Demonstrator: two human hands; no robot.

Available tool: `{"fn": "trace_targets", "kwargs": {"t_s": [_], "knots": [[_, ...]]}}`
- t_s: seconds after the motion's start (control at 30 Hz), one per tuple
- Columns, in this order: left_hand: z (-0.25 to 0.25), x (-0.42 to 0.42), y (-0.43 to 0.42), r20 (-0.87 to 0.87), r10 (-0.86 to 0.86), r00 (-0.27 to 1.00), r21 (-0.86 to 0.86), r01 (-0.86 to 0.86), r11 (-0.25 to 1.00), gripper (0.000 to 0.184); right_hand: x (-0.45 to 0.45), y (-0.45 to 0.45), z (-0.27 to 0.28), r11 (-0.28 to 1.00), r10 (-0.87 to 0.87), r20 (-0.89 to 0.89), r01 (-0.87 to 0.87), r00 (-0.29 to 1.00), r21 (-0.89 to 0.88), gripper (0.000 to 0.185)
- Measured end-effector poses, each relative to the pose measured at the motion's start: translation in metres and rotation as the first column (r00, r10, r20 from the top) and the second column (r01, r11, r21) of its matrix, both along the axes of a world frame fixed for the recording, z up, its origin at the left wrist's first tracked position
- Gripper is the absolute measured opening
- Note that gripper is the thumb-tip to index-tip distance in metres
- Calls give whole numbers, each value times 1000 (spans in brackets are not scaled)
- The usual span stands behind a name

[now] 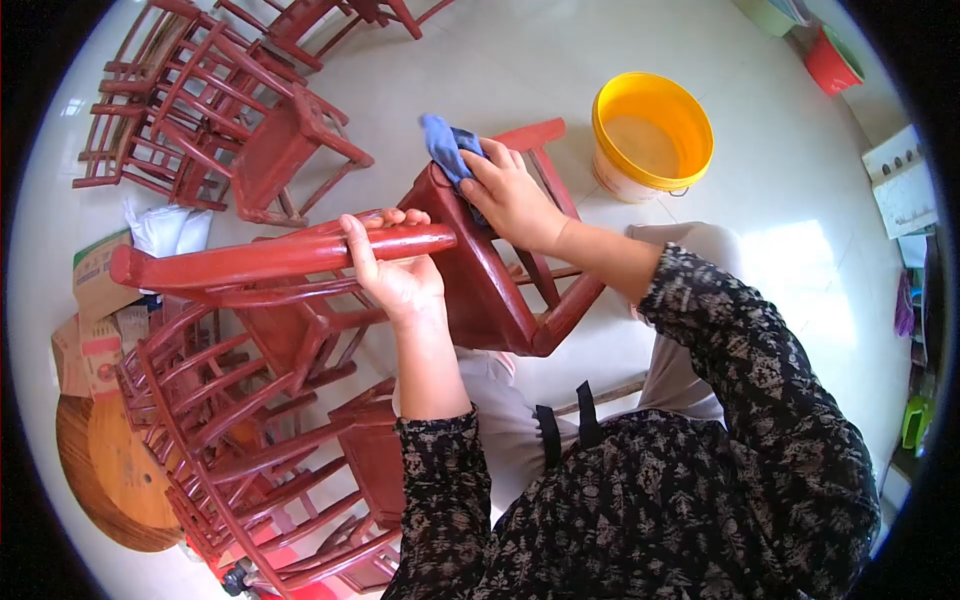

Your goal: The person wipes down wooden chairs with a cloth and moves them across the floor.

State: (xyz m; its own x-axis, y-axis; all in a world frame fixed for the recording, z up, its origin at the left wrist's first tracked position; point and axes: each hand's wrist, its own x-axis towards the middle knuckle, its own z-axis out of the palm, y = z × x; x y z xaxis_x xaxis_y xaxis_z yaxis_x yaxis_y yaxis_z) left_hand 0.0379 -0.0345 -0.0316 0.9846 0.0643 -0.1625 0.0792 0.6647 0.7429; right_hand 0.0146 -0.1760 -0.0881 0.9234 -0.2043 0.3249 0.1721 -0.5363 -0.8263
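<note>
A red wooden chair (475, 275) lies tipped in front of me, its backrest pointing left and its legs to the right. My left hand (400, 265) is wrapped round a thick rail of the backrest, thumb on the near side and fingers over the far side. With my right hand (515, 200) I hold a blue cloth (445, 145) against the edge of the chair's seat frame. Part of the cloth is bunched under my fingers and hidden.
A yellow bucket (653, 130) stands beyond my right hand. More red chairs (275, 155) crowd the far left, and others (290, 470) the near left. Cardboard (95, 340), a white plastic bag (165, 230) and a round wooden board (125, 480) are at the left edge. A red tub (832, 65) sits far right.
</note>
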Motion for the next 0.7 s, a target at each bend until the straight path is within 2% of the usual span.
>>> {"fn": "trace_targets", "kwargs": {"t_s": [0.1,0.17,0.27,0.33,0.4,0.43,0.47,0.5,0.53,0.57,0.63,0.7], "knots": [[-5,2,9,107,-136,985,-2,137,991,33,-1,-1,-6,995,-33,53,38,998,-90,39],[-6,7,19,219,-245,945,-51,261,964,38,-2,-12,-10,994,55,69,-48,996,-97,36],[-4,9,22,268,-253,930,-124,293,948,46,-10,-34,-17,987,150,16,-149,989,-64,34],[2,6,19,257,-204,945,-145,247,958,48,-16,-45,-17,984,167,-37,-169,985,-51,30],[2,8,18,253,-156,955,-45,173,984,44,-19,-56,-10,912,353,-169,-378,920,-158,30],[-4,11,22,262,-200,944,9,205,979,28,-20,-56,-10,891,355,-180,-390,917,-232,33],[-4,13,22,269,-246,931,64,237,969,14,-20,-55,-3,891,354,-180,-389,918,-234,33],[-5,11,20,270,-252,929,73,242,968,10,-22,-52,5,855,297,-278,-384,913,-348,33],[-8,8,16,270,-259,927,81,246,966,13,-22,-51,13,802,227,-367,-387,902,-455,34],[-5,3,10,231,-233,945,87,218,972,20,-20,-52,19,802,227,-367,-387,902,-455,34],[-4,-4,3,254,-214,943,81,199,977,15,-17,-54,27,774,199,-514,-456,834,-440,35],[-4,-5,-1,259,-167,951,73,152,986,12,-11,-55,21,768,224,-493,-464,841,-442,35]]}}
